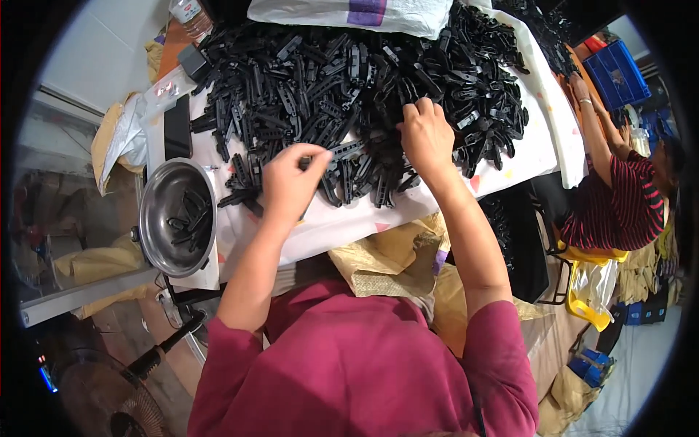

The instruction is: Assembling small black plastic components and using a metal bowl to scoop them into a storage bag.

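Long, narrow black plastic pieces (291, 95) lie heaped over the table in front of me. My left hand (290, 182) is at the near edge of the heap, thumb and forefinger pinched at the end of a black plastic piece (347, 151) with notches along it. Further right, my right hand (428, 138) reaches into the heap, its fingers curled down among the pieces. The fingertips are hidden, so what they grip cannot be made out. To the left, a round metal bowl (154, 240) holds several black pieces.
A white sack (320, 13) lies on the heap's far side. At the left stand a dark phone (177, 130) and a plastic bottle (193, 20). Below the table edge is a yellow woven sack (378, 269). A person in a striped shirt (619, 200) works at the right, near a blue crate (617, 74).
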`<state>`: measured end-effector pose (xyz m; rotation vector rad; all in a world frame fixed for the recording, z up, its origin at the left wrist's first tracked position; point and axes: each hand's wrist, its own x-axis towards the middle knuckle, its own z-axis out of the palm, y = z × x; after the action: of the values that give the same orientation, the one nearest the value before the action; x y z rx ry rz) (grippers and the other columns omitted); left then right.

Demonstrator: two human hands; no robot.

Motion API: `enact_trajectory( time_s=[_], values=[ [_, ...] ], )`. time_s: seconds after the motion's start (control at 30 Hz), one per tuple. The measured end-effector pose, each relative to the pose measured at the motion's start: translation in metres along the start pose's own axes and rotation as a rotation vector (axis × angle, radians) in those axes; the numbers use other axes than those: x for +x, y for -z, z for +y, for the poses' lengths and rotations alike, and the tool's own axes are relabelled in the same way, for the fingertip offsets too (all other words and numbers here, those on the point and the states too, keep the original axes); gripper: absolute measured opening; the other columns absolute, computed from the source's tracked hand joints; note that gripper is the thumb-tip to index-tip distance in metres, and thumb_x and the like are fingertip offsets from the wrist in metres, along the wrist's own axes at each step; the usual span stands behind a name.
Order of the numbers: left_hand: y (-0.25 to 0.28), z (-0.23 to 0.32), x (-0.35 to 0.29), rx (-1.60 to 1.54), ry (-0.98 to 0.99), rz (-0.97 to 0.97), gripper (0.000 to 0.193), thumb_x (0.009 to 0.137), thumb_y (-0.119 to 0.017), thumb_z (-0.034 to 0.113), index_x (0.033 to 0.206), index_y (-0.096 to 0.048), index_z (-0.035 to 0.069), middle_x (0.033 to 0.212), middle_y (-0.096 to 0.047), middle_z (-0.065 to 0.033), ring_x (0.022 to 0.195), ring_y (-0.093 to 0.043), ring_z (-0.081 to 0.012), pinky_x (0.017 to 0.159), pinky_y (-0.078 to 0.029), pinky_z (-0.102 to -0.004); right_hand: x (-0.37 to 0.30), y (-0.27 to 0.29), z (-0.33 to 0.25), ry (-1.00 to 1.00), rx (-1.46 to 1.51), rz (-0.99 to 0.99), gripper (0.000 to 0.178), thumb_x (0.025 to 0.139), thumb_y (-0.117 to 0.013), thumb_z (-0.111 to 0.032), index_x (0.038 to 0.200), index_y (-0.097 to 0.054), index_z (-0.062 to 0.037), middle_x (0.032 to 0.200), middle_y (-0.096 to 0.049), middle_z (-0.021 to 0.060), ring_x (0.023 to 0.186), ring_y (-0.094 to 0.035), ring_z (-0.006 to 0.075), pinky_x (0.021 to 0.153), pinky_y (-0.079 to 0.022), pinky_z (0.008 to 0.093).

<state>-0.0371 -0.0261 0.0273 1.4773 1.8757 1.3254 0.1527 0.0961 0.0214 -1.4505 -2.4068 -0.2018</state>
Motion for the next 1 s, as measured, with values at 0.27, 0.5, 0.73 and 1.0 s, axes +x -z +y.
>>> enact_trajectory(
  time_s=[0.27,0.5,0.73,1.0],
  values=[
    [-0.015,0.008,0.023,0.811,-0.301,-0.268,0.021,0.072,-0.07,0.022,0.089,-0.069,0.01,0.085,-0.066,-0.0091,0.076,-0.061,-0.0254,0.066,-0.049,-0.0342,-0.007,0.003,0.0,0.153,0.36,0.185,0.026,0.075,-0.063,-0.007,0.101,-0.056,-0.0067,0.091,-0.058,0.0095,0.08,-0.058,0.0272,0.068,-0.048,0.0346],
    [0.002,0.014,0.024,-0.475,0.447,-0.346,0.026,0.082,-0.068,0.025,0.1,-0.064,0.007,0.081,-0.068,-0.0046,0.068,-0.06,-0.0067,0.054,-0.039,-0.0217,-0.012,-0.001,0.02,-0.133,0.713,0.23,0.024,0.076,-0.071,-0.009,0.096,-0.06,-0.0035,0.082,-0.057,0.0046,0.063,-0.054,0.015,0.057,-0.045,0.0274],
    [0.009,0.024,0.019,-0.721,0.634,-0.373,0.024,0.083,-0.065,0.024,0.1,-0.061,0.007,0.086,-0.066,-0.0019,0.081,-0.061,-0.0075,0.055,-0.037,-0.0206,-0.012,0.018,0.012,-0.619,1.307,0.033,0.023,0.078,-0.072,-0.011,0.091,-0.055,-0.0023,0.073,-0.06,0.004,0.056,-0.056,0.0085,0.039,-0.039,0.0194],
    [0.019,0.033,0.017,-0.856,0.669,-0.422,0.027,0.083,-0.066,0.026,0.1,-0.061,0.005,0.083,-0.065,-0.0041,0.069,-0.057,-0.0065,0.05,-0.037,-0.0194,-0.041,0.076,-0.023,-0.436,2.098,-0.284,0.02,0.08,-0.06,0.006,0.101,-0.061,0.0034,0.107,-0.06,0.0215,0.083,-0.066,0.0241,0.063,-0.058,0.0258]
  ],
)
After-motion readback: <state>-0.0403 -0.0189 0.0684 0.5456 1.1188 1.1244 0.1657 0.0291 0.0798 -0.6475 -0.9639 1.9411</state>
